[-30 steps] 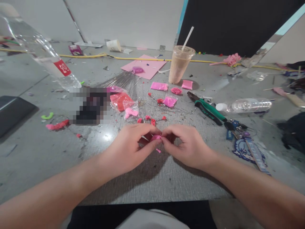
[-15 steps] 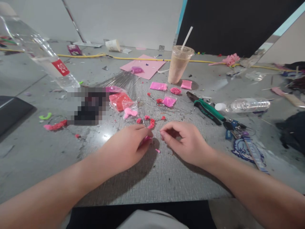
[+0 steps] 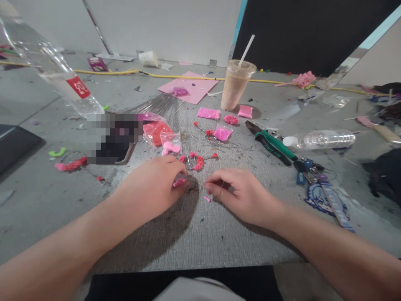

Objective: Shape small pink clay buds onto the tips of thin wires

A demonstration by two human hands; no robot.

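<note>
My left hand [image 3: 156,179] is closed around a piece of pink clay [image 3: 179,182], which shows between thumb and fingers. Across a small gap, my right hand [image 3: 239,190] is pinched at thumb and forefinger; what lies between the tips is too small to make out. Just beyond both hands is a curved wire piece covered with red clay lumps [image 3: 198,164]. A tiny pink scrap [image 3: 207,199] lies on the table below the right fingertips. Behind the left hand rest a small bag of pink clay [image 3: 171,146] and a bag of red clay [image 3: 158,133].
Green-handled pliers [image 3: 274,144], a lying bottle [image 3: 327,139] and keys [image 3: 310,167] are on the right. A drink cup with straw [image 3: 236,85] stands at the back. To the left are a tall bottle [image 3: 53,67], a blurred-out dark object [image 3: 117,140] and thin wires [image 3: 156,104].
My left hand has moved left with the pink clay, uncovering more of the red clay piece. The right hand has shifted slightly left and nearer to me, still pinched.
</note>
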